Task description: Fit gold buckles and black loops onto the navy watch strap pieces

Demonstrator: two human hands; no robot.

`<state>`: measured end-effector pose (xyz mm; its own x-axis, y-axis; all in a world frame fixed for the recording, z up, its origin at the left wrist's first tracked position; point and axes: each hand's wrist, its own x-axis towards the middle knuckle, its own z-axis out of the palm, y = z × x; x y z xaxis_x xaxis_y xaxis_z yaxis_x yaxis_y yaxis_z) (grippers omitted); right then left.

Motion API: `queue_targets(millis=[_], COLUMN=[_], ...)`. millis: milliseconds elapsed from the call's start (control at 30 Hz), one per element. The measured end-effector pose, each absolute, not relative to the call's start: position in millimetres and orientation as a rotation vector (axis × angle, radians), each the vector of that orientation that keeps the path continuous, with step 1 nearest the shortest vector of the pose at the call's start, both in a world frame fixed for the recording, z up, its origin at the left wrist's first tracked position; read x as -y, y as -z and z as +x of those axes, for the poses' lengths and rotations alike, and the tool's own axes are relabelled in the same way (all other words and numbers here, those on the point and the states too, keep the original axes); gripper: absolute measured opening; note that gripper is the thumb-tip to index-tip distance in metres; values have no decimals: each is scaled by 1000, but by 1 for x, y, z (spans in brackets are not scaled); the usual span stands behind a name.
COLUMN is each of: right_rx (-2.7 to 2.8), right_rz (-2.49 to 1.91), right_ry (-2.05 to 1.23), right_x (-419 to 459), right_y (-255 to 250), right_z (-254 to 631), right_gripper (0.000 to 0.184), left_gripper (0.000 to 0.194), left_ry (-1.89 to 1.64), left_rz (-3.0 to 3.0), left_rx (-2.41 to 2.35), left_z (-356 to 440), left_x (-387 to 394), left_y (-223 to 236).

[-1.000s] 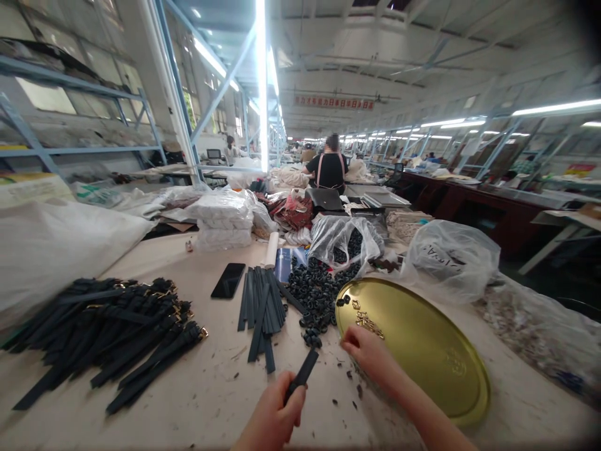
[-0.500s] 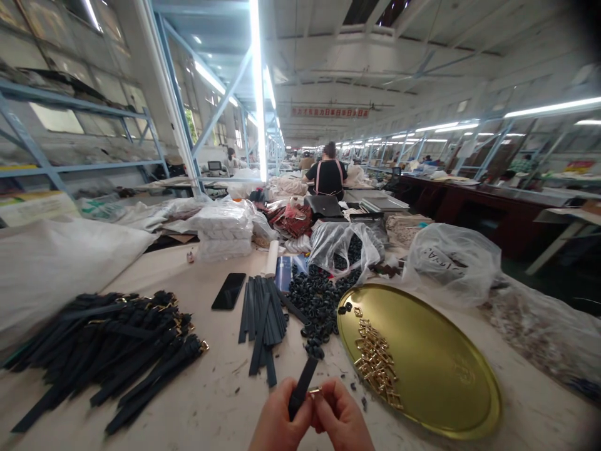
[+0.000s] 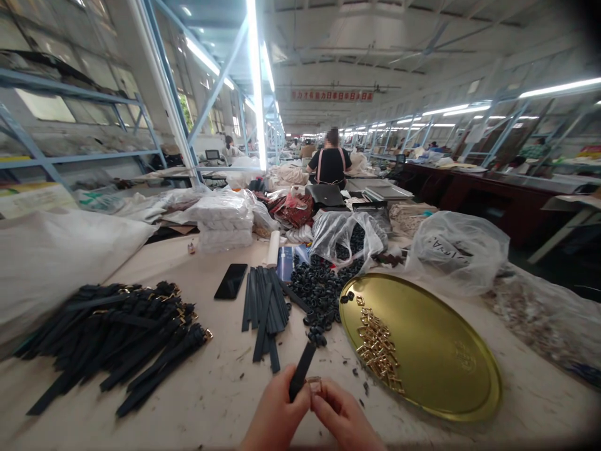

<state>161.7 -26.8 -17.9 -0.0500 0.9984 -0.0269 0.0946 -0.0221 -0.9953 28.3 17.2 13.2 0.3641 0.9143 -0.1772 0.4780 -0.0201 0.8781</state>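
Observation:
My left hand [image 3: 277, 416] is closed round the lower end of a dark strap [image 3: 302, 371], which points up and away from me. My right hand [image 3: 342, 416] pinches a small gold buckle [image 3: 313, 383] right against the strap. Just to the right lies a round gold tray [image 3: 436, 354] with a heap of gold buckles [image 3: 379, 351] on its left side. Ahead lie a bundle of loose dark straps [image 3: 263, 308] and a pile of small black loops [image 3: 322, 291].
A large heap of dark straps with gold buckles [image 3: 117, 335] covers the table's left. A black phone [image 3: 231, 280] lies beyond the loose straps. Plastic bags [image 3: 457, 250], white sacks [image 3: 56, 250] and cloth piles crowd the back. A person [image 3: 330, 164] sits further down the line.
My right hand left the buckles on the tray, came back to the strap with one buckle, and now holds it against the strap. The left hand has kept its hold.

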Motion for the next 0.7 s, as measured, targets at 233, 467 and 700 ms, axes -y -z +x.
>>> queue_targets(millis=[233, 467, 700], right_rx=[918, 936, 304], right_rz=[-1155, -1171, -1090], right_ry=[-1365, -1276, -1416], right_x=[35, 37, 32], right_y=[32, 36, 13], right_z=[154, 157, 161], right_gripper=[24, 32, 28], left_gripper=[11, 17, 35], left_ry=[-513, -462, -316], left_rz=[1386, 1467, 1496], left_rx=[-1238, -1126, -1032], left_z=[29, 25, 9], left_x=[-17, -12, -6], left_y=[-10, -11, -16])
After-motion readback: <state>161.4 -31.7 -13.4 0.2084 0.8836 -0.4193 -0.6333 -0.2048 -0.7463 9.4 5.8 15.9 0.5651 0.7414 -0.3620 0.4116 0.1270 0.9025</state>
